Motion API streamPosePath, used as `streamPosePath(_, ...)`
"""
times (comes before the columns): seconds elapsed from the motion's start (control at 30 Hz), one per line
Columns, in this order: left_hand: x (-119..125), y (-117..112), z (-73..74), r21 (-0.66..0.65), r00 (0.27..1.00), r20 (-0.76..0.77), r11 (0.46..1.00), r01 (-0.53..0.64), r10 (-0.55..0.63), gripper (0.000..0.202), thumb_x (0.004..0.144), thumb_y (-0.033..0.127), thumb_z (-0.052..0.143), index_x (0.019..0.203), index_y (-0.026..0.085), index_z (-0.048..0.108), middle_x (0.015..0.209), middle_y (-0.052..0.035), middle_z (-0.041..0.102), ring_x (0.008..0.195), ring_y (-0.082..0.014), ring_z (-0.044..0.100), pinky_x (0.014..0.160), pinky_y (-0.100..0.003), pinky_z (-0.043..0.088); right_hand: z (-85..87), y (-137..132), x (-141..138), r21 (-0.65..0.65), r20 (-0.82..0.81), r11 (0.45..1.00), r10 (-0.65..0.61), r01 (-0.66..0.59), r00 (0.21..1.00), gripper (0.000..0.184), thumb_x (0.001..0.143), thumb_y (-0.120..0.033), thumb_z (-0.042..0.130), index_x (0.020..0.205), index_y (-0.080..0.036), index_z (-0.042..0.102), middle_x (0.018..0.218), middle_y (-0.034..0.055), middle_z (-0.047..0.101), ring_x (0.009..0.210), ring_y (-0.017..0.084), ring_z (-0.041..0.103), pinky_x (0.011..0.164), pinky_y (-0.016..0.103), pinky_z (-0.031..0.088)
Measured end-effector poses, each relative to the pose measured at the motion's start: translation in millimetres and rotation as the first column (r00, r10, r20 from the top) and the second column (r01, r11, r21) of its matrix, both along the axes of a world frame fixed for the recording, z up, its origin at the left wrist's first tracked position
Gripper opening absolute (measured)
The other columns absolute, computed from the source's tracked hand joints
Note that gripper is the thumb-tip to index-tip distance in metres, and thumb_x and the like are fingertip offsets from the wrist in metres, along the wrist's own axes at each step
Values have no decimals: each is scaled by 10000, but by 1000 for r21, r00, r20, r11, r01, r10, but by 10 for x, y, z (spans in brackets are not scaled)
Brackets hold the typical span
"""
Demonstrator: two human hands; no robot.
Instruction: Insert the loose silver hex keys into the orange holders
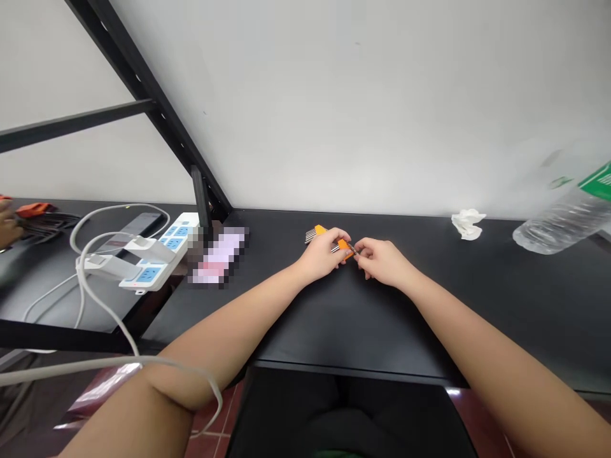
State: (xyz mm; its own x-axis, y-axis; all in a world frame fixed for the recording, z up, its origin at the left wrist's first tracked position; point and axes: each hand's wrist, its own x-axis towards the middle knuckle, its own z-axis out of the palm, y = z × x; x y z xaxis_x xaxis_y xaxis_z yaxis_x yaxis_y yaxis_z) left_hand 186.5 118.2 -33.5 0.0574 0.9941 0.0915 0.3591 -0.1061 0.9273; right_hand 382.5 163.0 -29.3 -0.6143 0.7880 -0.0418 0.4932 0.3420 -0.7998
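Both hands meet over the middle of the black table. My left hand is closed around an orange holder with several thin metal keys sticking out of its far end. My right hand pinches a small metal piece at the near end of that holder, fingertips pressed together. Its exact shape is too small to make out.
A crumpled white tissue and a tilted clear plastic bottle lie at the back right. A white power strip with plugs and cables sits left, beside a black rack post. Another person's hand shows at the far left edge.
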Motion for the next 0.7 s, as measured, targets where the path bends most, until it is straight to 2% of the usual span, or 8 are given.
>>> streamPosePath(0.1,-30,20,-32,21,997,-75,1000,-13,14,202,857,232,640,1054,216,601,775,18,674,639,-127,681,495,-205,543,44,-5,17,60,87,998,-13,8,996,155,868,-202,559,1003,-229,630,712,-30,699,463,120,611,521,251,465)
streamPosePath(0.23,-62,32,-23,63,983,-170,996,-57,67,185,841,210,637,1026,212,641,780,17,672,612,-116,673,483,-195,533,74,60,77,138,153,988,-93,71,984,129,824,-153,546,907,-208,629,716,-24,693,497,111,609,594,257,468)
streamPosePath(0.3,-60,23,-2,48,986,-153,997,-57,64,201,837,219,645,1038,212,648,792,13,675,613,-118,673,463,-190,528,57,93,93,170,139,982,-103,79,985,157,827,-205,582,969,-210,649,783,-7,711,595,128,636,623,260,462)
streamPosePath(0.4,-43,4,21,1,996,-83,999,-34,34,229,836,226,655,1063,208,637,788,5,683,641,-128,682,477,-195,554,4,102,69,204,97,979,-17,-3,995,280,850,-268,601,1123,-236,655,901,1,724,705,137,631,650,257,445)
streamPosePath(0.47,-34,-1,23,-16,999,-44,999,-32,32,236,838,229,659,1071,203,629,792,-2,684,659,-133,686,493,-203,573,-23,93,38,212,85,977,5,-23,996,255,853,-235,572,1091,-238,663,889,-5,717,692,125,605,651,250,430)
streamPosePath(0.57,-38,6,12,-11,998,-53,999,-36,35,220,840,225,659,1058,202,636,804,-2,680,652,-125,680,502,-199,576,-24,109,31,247,102,966,-110,81,989,176,804,-188,571,955,-217,657,793,-14,685,665,120,578,638,241,409)
streamPosePath(0.7,-62,24,-5,2,994,-100,998,-55,55,228,838,221,656,1066,211,648,828,4,679,629,-112,671,510,-196,573,15,224,151,272,204,949,-218,158,955,167,782,-191,580,926,-213,660,799,-10,683,694,124,586,637,235,403)
